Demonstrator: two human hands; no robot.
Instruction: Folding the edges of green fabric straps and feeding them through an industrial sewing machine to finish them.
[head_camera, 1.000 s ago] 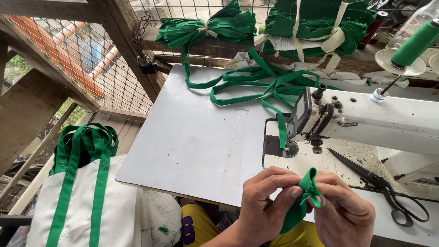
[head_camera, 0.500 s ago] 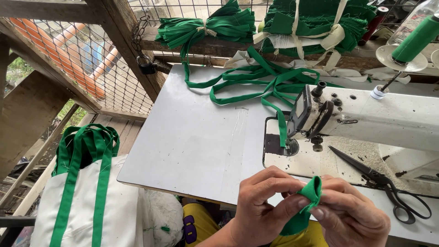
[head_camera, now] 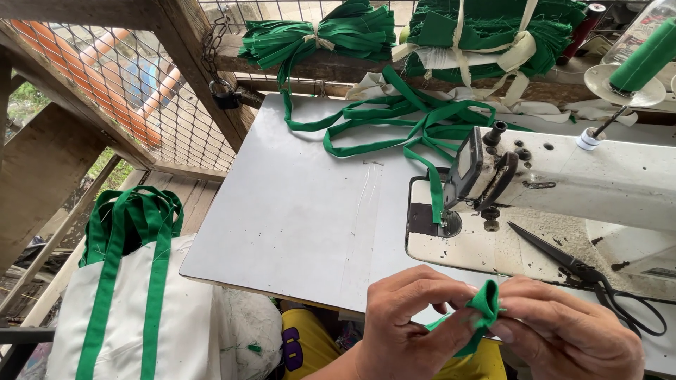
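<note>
At the bottom of the head view, my left hand [head_camera: 408, 324] and my right hand [head_camera: 563, 331] both pinch a small folded piece of green fabric [head_camera: 482, 308] between thumbs and fingertips. They hover at the near edge of the grey sewing table [head_camera: 296, 211]. Just beyond stands a white sewing machine [head_camera: 563, 176], with a long green strap [head_camera: 415, 127] running under its needle area.
Black scissors [head_camera: 584, 271] lie on the machine bed to the right. Bundles of green straps [head_camera: 331, 35] sit along the far edge. A white bag with green handles [head_camera: 134, 295] stands on the left. A green thread cone [head_camera: 644, 56] is at the far right. Wire mesh and wooden beams close off the left.
My hands have shifted slightly right and down while working the green fabric piece, which now looks folded more tightly. The view has drifted a little.
</note>
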